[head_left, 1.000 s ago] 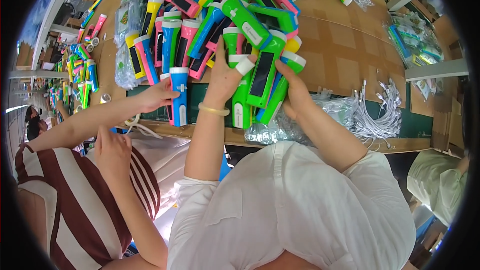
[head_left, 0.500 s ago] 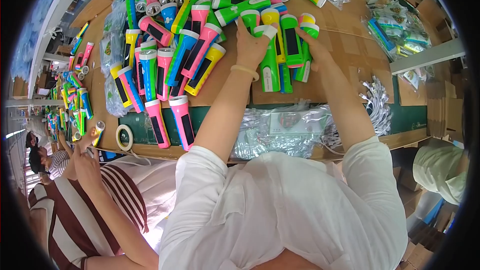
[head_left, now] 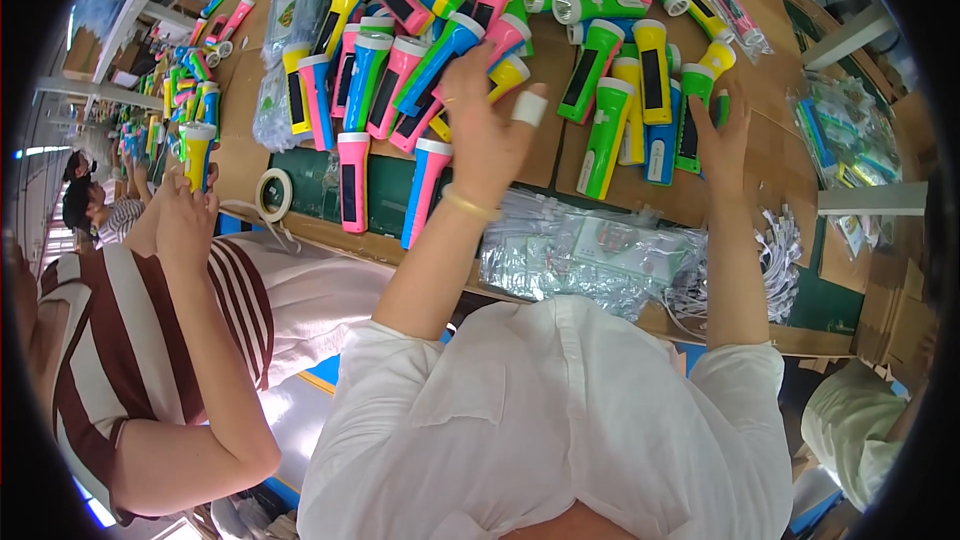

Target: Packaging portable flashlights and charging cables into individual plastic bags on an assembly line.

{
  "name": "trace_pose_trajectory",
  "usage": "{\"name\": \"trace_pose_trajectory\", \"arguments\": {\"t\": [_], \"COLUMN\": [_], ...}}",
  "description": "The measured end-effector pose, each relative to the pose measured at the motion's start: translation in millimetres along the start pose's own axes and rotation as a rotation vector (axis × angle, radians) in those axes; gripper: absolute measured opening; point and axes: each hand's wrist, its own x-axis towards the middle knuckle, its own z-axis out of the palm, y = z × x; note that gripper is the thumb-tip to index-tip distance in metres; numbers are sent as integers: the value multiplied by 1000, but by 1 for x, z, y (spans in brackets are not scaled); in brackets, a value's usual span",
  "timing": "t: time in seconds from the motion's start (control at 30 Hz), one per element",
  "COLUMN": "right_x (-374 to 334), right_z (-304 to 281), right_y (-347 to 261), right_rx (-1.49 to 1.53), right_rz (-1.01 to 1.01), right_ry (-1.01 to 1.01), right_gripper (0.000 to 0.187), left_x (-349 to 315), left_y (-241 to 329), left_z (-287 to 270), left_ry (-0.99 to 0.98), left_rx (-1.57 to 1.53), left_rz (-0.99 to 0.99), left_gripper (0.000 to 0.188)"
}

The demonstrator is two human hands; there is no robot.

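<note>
My left hand (head_left: 484, 135), with a white wrap on its thumb and a bangle at the wrist, is open over the right edge of a big flashlight pile. Its fingertips reach a pink flashlight (head_left: 508, 38) and a yellow flashlight (head_left: 508, 78); whether they touch is unclear. My right hand (head_left: 724, 140) is also open, fingers apart, beside a smaller group. Nearest its thumb is a green flashlight with a dark panel (head_left: 690, 120). That group also holds a yellow flashlight (head_left: 652, 70), a blue one (head_left: 660, 145) and a green one (head_left: 606, 140), heads pointing away from me.
Clear plastic bags (head_left: 570, 245) and a bundle of white cables (head_left: 780, 255) lie along the near edge. A tape roll (head_left: 274, 195) is at the left. Bagged flashlights (head_left: 850, 125) sit right. At left, a co-worker in stripes holds a yellow flashlight (head_left: 197, 152).
My left hand has left the smaller group and moved left to the big pile. My right hand has come away to the right. The group's flashlights lie more spread out; the view has shifted.
</note>
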Motion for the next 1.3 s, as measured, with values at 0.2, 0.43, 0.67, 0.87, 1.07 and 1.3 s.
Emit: {"name": "trace_pose_trajectory", "arguments": {"t": [0.2,0.43,0.67,0.87,1.07,1.3], "right_x": [-43,-55,-45,-41,-25,3], "right_z": [43,165,199,218,231,240], "right_y": [-130,-146,-141,-154,-154,-149], "right_rx": [549,432,377,502,528,413], "right_rz": [80,320,265,281,359,425], "right_ry": [-502,-588,-437,-435,-420,-435], "right_gripper": [68,110,112,109,113,97], "left_x": [25,54,87,81,86,81], "left_y": [-146,-235,-256,-292,-268,-261], "left_z": [-130,-148,-121,-147,-145,-139], "left_ry": [214,-18,-152,-119,-85,-109], "left_rx": [435,594,872,519,-68,-247], "left_rz": [-374,-574,-636,-495,-651,-713], "left_gripper": [100,107,85,108,117,113]}}
